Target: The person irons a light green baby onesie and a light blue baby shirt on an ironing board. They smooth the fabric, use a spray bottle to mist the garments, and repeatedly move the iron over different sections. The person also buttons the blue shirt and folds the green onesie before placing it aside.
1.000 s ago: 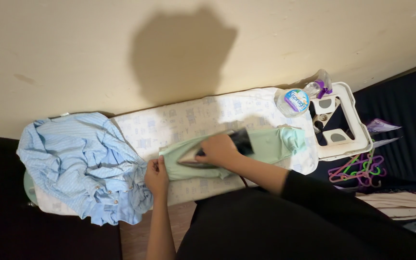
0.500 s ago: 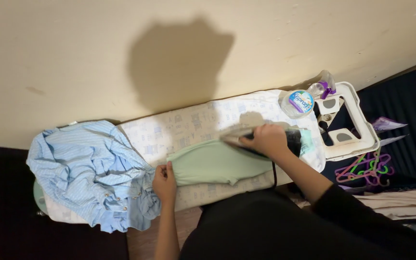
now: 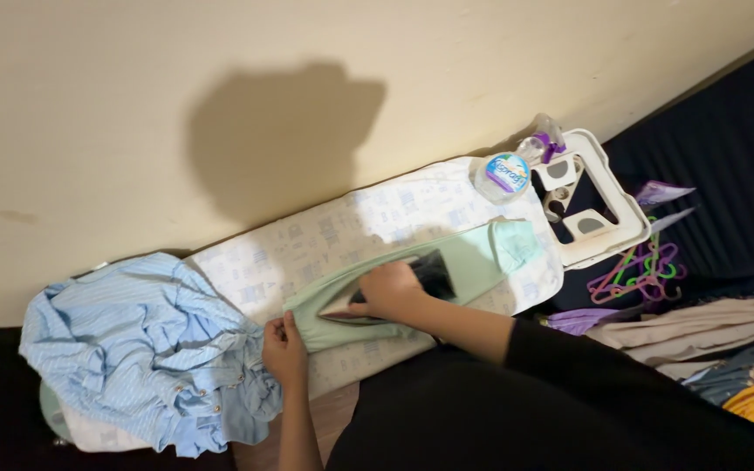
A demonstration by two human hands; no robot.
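While the right hand [image 3: 392, 290] is wrapped around the handle of the iron [image 3: 394, 301] at mid-frame, its point rests near the left end of the green garment [image 3: 447, 270] stretched along the ironing board [image 3: 351, 227]. The left hand [image 3: 284, 347] pinches that garment's left edge taut. Judging by the crumpled blue shirt [image 3: 141, 349] heaped at lower left, more pressing looks to be left. At upper right, a spray bottle [image 3: 508, 170] lies beside the white iron rest [image 3: 604, 205], which holds nothing.
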